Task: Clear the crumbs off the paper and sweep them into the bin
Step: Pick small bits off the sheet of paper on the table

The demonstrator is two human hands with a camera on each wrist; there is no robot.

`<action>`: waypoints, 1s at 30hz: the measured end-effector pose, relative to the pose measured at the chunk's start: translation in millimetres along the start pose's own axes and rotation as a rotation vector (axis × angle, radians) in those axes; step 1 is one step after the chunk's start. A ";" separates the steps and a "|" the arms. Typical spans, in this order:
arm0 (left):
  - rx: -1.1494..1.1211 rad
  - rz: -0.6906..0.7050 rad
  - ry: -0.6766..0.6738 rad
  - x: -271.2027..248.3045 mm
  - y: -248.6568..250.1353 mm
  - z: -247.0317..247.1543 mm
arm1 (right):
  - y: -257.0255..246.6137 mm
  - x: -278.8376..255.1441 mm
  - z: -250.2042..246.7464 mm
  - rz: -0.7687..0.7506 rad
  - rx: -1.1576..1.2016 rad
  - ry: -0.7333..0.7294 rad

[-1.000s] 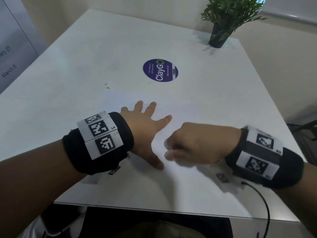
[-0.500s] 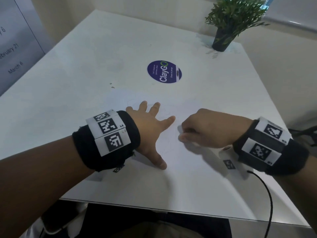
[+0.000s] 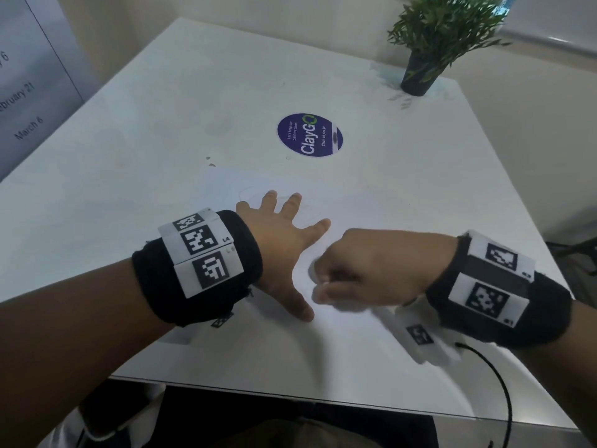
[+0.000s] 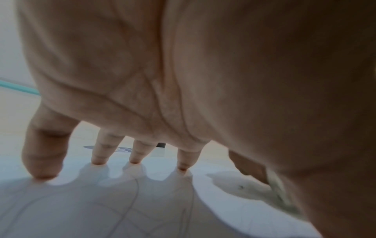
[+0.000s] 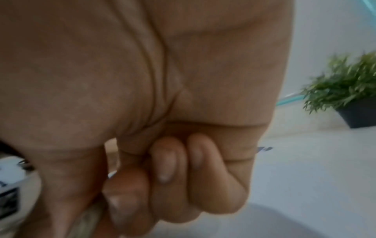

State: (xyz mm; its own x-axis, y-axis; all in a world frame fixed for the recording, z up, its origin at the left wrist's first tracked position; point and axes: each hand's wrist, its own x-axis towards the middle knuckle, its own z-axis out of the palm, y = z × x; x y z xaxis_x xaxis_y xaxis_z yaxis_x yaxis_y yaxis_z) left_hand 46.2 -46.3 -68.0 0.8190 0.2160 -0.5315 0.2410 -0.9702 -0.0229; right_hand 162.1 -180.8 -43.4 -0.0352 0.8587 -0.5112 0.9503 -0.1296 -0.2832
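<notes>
While the left hand [image 3: 280, 253] lies flat with fingers spread, pressing the white paper [image 3: 361, 215] onto the near part of the table [image 3: 161, 108], the right hand [image 3: 371, 270] is curled just beside it, pinching something pale I cannot identify.

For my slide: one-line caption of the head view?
Left hand flat on the paper; right hand fisted beside it.

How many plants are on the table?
1. The potted plant stands at the table's far right corner. No other plant shows in any view.
</notes>
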 end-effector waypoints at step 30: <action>0.000 0.002 -0.021 -1.3 -1.0 -2.2 | 53.2 6.8 -25.4 0.231 -0.045 0.175</action>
State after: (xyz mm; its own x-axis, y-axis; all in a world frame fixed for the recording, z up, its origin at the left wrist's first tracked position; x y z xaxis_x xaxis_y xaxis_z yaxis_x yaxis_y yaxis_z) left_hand 46.1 -45.4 -65.5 0.8086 0.2121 -0.5488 0.2397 -0.9706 -0.0219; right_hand 220.3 -169.3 -41.4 0.2334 0.8820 -0.4094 0.9400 -0.3124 -0.1372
